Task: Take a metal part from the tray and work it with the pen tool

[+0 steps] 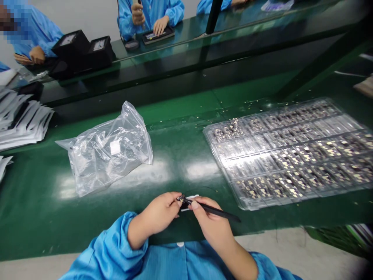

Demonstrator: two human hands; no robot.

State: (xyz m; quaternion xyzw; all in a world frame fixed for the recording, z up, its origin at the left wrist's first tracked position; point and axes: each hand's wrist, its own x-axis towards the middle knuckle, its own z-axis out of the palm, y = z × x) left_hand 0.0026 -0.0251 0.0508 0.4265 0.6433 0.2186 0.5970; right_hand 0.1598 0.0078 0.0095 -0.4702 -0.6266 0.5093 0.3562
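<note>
Both hands are together at the near edge of the green table (35, 217), in close work on one tiny part. The left hand (160, 212) has its thumb and index finger pinched nearly closed on a small electronic component (181, 199), much of it hidden by the fingertips. The right hand (214, 225) has its fingers closed round a slim black tool (221, 212), probably tweezers, gripped like a pen, its front end at the component and its back end pointing out to the right. Whether the tool's tips are parted or pressed together is too small to tell. A pale-edged piece (185, 207) shows beneath, between the hands; whether it is held or lies on the table cannot be made out. To the right, near but apart from the right hand, lies a clear plastic tray (268, 203) with rows of small metallic parts, some of its compartments bare. A clear plastic bag (99, 167) with a white label (115, 147) lies beyond the left hand. The step in hand seems to be fine handling or adjusting with the tool's tip; the next move calls for a steady left pinch and small, light wrist motions, since so slight a part could easily slip or bend.
</note>
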